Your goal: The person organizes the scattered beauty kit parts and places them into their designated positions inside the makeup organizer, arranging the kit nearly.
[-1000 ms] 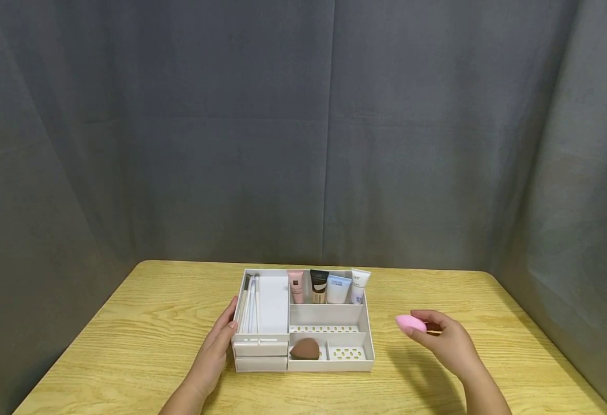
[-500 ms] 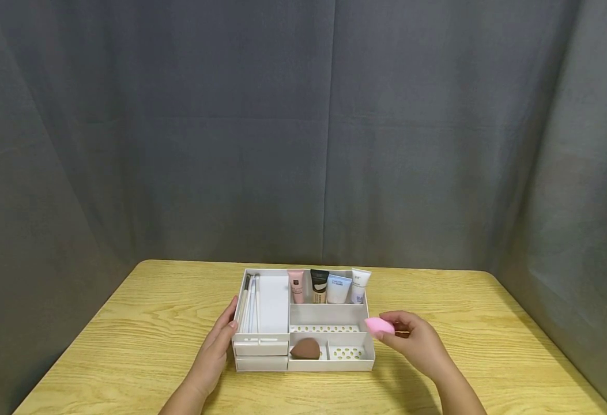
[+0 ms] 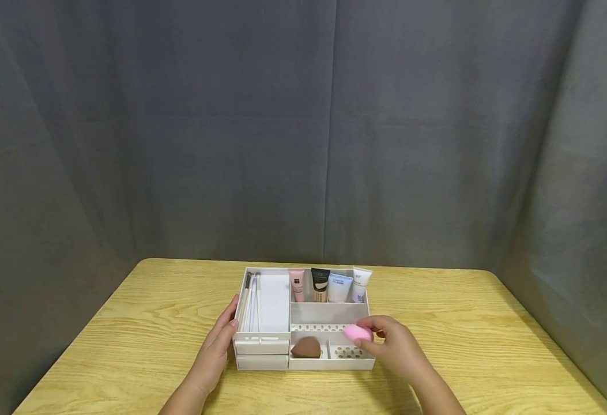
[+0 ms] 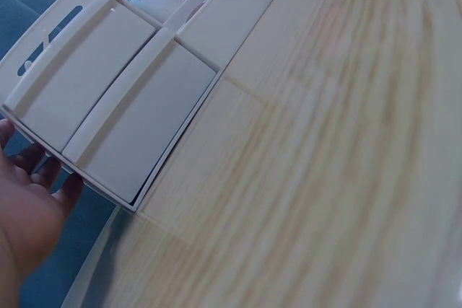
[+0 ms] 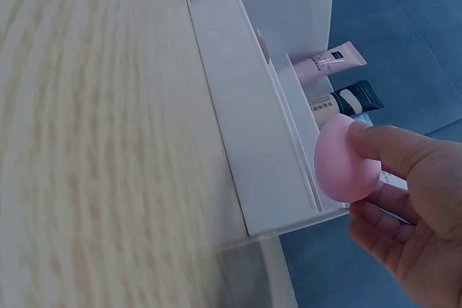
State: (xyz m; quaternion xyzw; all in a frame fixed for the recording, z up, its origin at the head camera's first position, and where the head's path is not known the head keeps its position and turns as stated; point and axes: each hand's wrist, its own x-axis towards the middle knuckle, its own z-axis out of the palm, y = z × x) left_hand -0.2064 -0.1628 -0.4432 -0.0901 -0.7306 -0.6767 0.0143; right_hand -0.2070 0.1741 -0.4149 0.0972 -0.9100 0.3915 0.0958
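A white desktop organizer (image 3: 331,364) with two small drawers (image 4: 148,122) stands on the table. My left hand (image 3: 215,346) rests against its left side, fingers touching the outer wall. My right hand (image 3: 394,346) pinches a pink makeup sponge (image 3: 357,332) between thumb and fingers, above the front right compartment. In the right wrist view the sponge (image 5: 345,160) is apart from the compartment floor. A brown makeup sponge (image 3: 306,347) lies in the front compartment left of that one.
Upright in the back row are a pink tube (image 3: 297,285), a black-capped tube (image 3: 320,285), a light blue tube (image 3: 339,287) and a white tube (image 3: 360,284). Several slim brushes (image 3: 253,302) lie in the left tray. Grey curtains (image 3: 329,144) surround the wooden table (image 3: 438,300).
My right hand has carried the pink makeup sponge leftward, from beside the organizer to over its front right compartment. The left hand has stayed in place.
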